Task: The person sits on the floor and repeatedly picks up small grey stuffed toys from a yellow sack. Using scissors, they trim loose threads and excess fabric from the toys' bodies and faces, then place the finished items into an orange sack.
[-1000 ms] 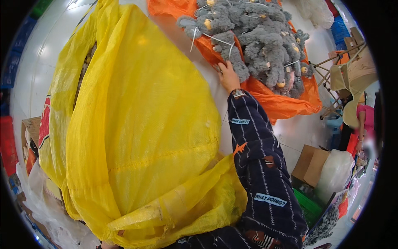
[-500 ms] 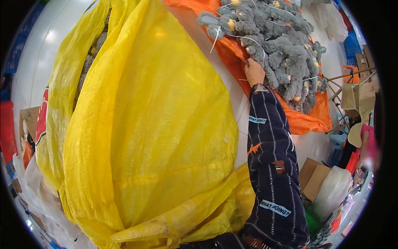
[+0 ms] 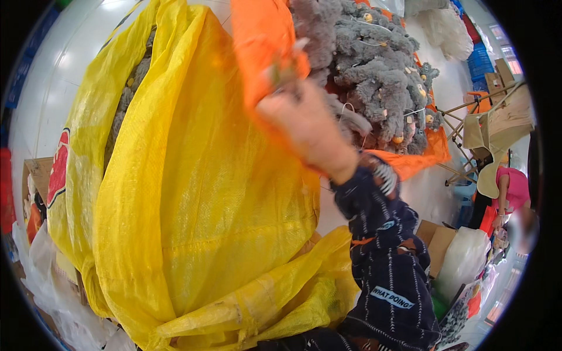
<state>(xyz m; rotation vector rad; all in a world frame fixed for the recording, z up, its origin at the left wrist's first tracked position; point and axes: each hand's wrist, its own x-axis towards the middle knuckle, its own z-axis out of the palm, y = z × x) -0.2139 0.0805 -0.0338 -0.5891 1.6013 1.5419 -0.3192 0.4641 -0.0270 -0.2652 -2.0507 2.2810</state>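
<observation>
Orange sheet (image 3: 263,41) across the floor (image 3: 430,193), with its raised edge bunched in the closed grip of the right hand (image 3: 307,126), blurred. Piled on the sheet, grey plush toys (image 3: 374,76) with white loops among them. Cannot tell the state of the left hand's grip, out of view. Just left, partly behind the raised edge, a large yellow sack (image 3: 228,187) with grey fluff (image 3: 126,93) in its opening. Farther right, a beige folding seat (image 3: 477,128) near blue crates (image 3: 480,58); nearer, a cardboard box (image 3: 442,248).
</observation>
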